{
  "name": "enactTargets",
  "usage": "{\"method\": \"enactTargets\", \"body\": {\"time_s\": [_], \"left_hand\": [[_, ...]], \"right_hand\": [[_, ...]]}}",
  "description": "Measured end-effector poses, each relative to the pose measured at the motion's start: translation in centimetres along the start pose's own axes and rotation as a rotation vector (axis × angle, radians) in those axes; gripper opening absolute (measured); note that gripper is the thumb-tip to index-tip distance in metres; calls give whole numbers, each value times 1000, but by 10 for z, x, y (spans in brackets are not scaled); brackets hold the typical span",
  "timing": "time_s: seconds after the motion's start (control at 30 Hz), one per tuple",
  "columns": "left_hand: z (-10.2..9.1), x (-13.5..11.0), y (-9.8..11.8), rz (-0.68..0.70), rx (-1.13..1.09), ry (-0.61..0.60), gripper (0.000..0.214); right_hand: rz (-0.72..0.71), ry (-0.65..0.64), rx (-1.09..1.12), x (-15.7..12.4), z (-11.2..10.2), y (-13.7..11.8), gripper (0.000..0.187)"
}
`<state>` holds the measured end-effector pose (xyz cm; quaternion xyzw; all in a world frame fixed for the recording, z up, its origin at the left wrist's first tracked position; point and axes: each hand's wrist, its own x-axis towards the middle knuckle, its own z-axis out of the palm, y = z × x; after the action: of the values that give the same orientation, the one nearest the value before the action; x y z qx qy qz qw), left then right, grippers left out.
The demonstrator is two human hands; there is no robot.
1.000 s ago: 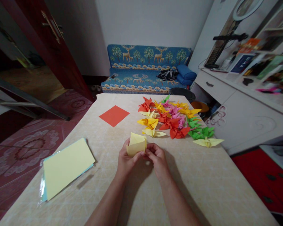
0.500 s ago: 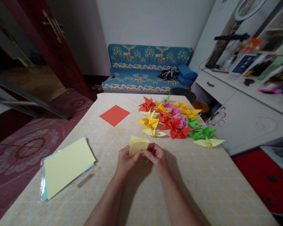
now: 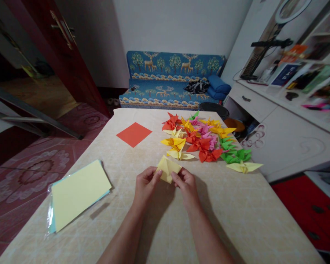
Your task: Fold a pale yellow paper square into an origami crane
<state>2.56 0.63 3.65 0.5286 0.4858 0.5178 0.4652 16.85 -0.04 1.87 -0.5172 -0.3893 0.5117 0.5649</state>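
Observation:
A small folded piece of pale yellow paper [image 3: 167, 169] is held just over the table, a crease running down its middle. My left hand [image 3: 147, 185] pinches its left side, thumb on top. On the other side, my right hand [image 3: 186, 183] grips the lower right part between thumb and fingers. Beyond my hands, several folded paper cranes [image 3: 203, 141] in red, yellow, pink and green lie grouped on the table. A flat red paper square [image 3: 134, 134] rests to their left. The fingers behind the folded paper are partly hidden.
The table [image 3: 121, 234] has a pale patterned cover. At its left lies a stack of yellow and blue-green paper sheets [image 3: 79, 196] on a clear plastic wrapper. A blue sofa [image 3: 165, 86] stands behind, a white cabinet [image 3: 286, 135] at right, and a metal ladder-like frame [image 3: 35, 119] at left.
The folded yellow paper has been turned and flattened, so it now shows a diamond-like face with a crease. My thumbs have moved apart to its two sides.

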Motion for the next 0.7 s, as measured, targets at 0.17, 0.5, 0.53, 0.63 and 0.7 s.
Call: {"method": "enactTargets", "body": {"time_s": [0.17, 0.5, 0.53, 0.63, 0.7], "left_hand": [[-2, -1, 0, 22, 37, -69, 29], [2, -4, 0, 129, 277, -161, 31], [3, -5, 1, 132, 284, -165, 29], [6, -7, 1, 135, 254, -149, 24], [7, -7, 0, 131, 225, -111, 23]], "right_hand": [[26, -28, 30, -2, 2, -3, 30], [34, -65, 21, -1, -6, -9, 24], [29, -53, 19, 0, -7, -9, 24], [9, -25, -2, 0, -8, -8, 24], [0, -18, -17, 1, -8, -7, 24]]}}
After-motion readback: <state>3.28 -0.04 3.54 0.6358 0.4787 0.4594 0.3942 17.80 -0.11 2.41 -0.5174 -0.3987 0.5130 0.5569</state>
